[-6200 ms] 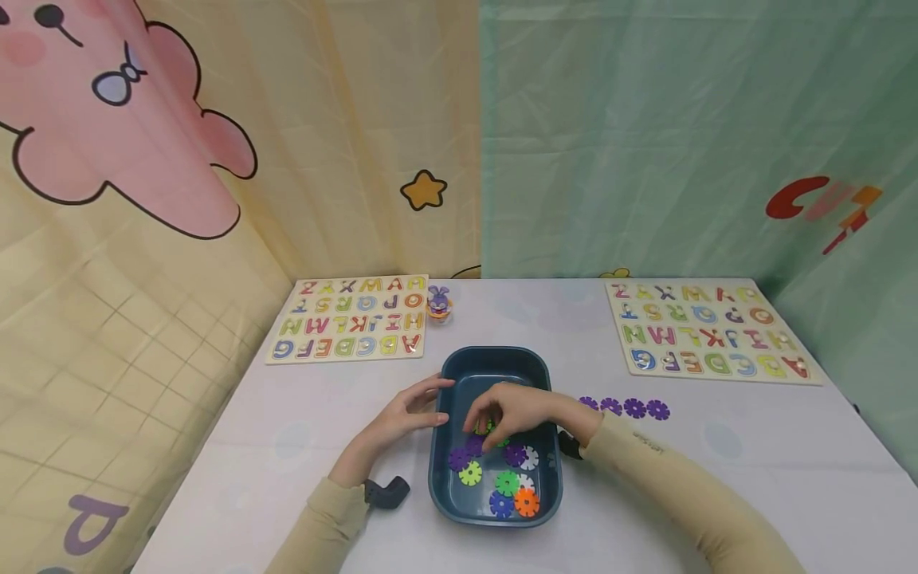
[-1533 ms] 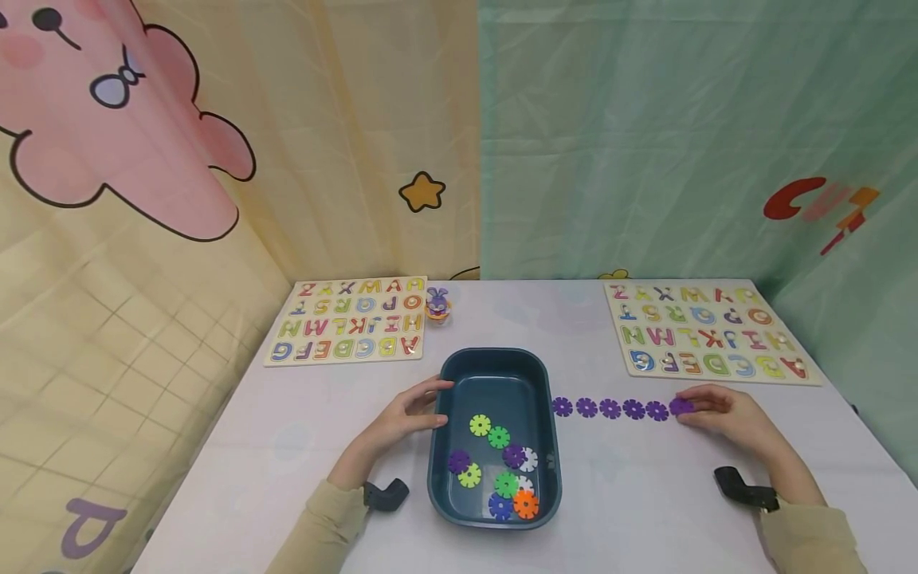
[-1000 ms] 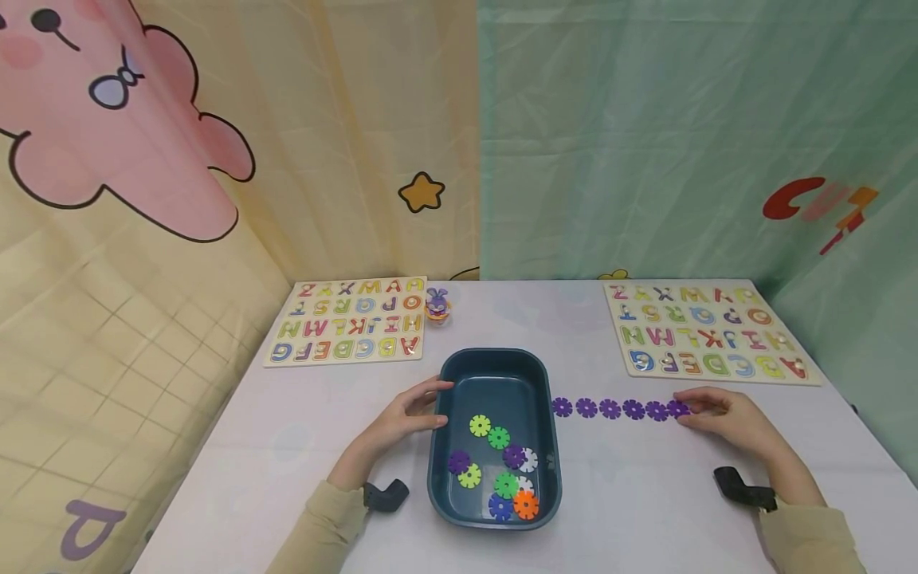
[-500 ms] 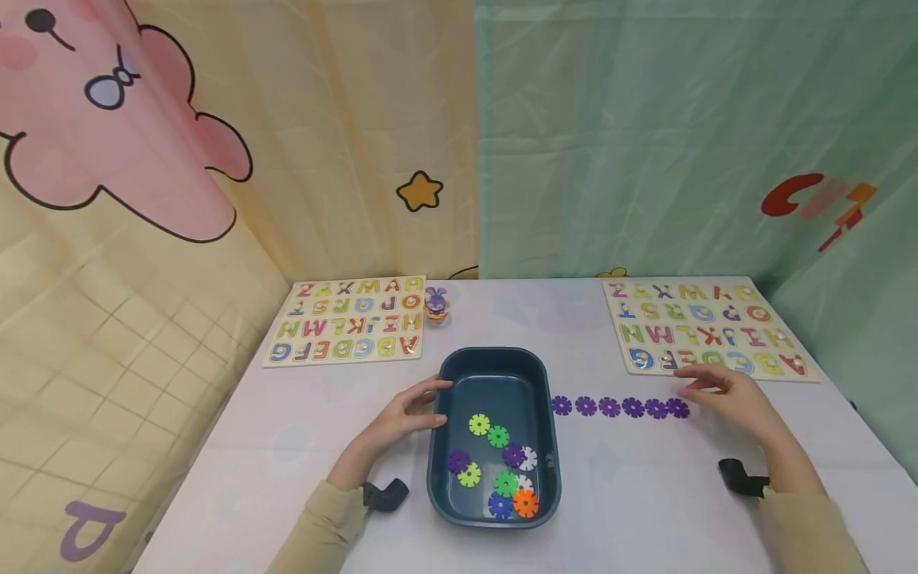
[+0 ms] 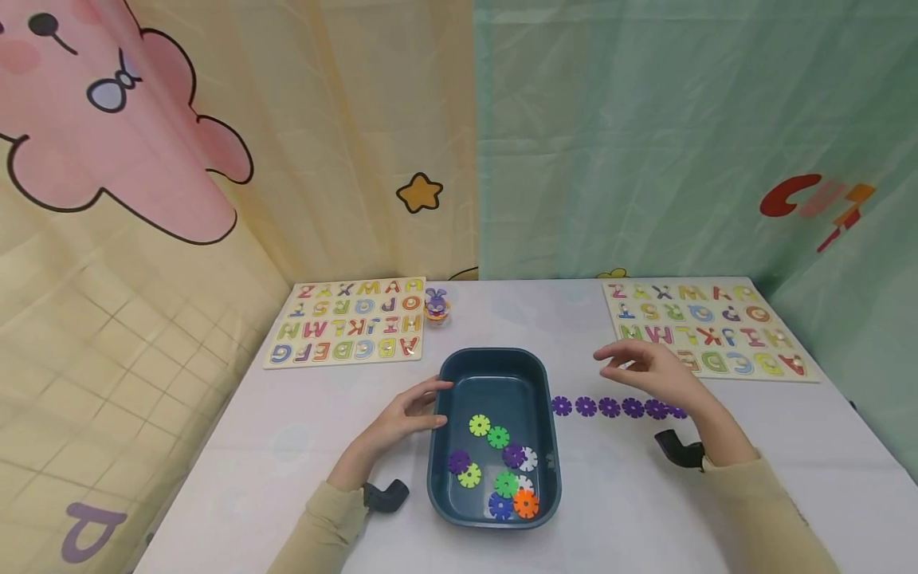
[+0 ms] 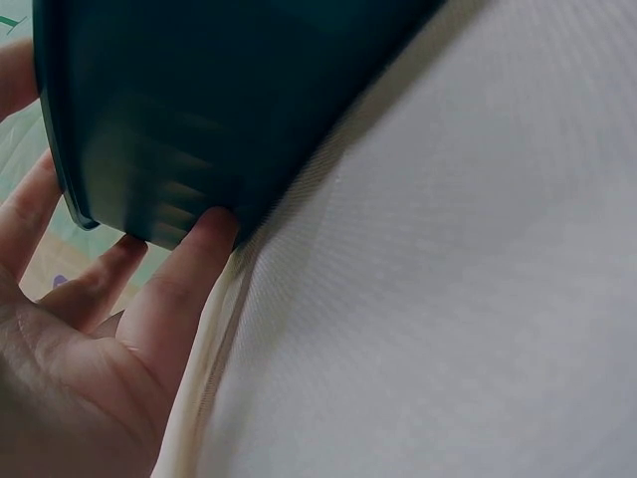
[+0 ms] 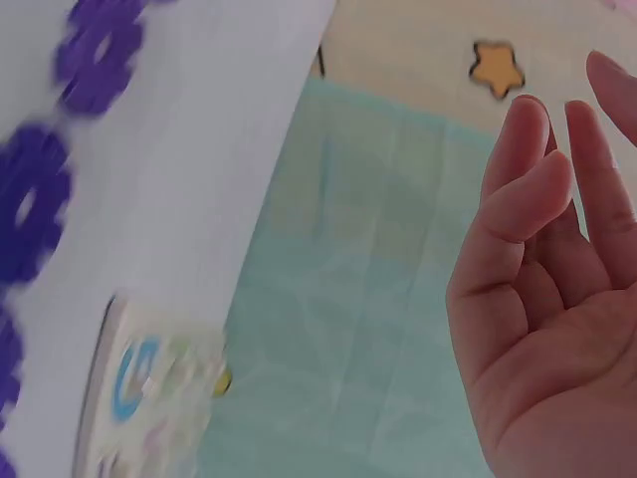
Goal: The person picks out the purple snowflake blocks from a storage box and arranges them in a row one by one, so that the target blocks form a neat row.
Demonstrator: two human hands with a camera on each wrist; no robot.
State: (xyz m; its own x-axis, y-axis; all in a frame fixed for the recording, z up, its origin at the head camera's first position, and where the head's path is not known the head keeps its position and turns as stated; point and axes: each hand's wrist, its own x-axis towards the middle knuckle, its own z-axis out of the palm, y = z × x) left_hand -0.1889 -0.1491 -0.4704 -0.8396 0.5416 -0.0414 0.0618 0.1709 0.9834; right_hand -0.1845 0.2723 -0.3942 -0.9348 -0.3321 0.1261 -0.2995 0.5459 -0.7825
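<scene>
My left hand [image 5: 402,414] rests its fingertips against the left side of a dark teal plastic tray [image 5: 502,360]; in the left wrist view its extended fingers [image 6: 177,294] touch the tray's outer wall [image 6: 149,149]. Several snowflake building discs lie inside, among them an orange one [image 5: 526,503], a blue one [image 5: 500,505] and a purple one [image 5: 458,461]. My right hand [image 5: 656,373] holds nothing, its fingers loosely bent, above a row of purple snowflake discs [image 5: 586,406] on the table. The wrist partly covers the row's right end.
A wooden alphabet board [image 5: 344,327] lies at the back left, with a small purple rabbit toy [image 5: 436,305] beside it. Another alphabet board [image 5: 717,331] is at the back right, partly behind my right hand. Printed curtains [image 5: 617,159] hang behind the white table [image 5: 301,478].
My right hand took a purple disc from the tray, set it at the row's right end, let go, then rose and moved left. The row grew longer. My left hand stayed at the tray.
</scene>
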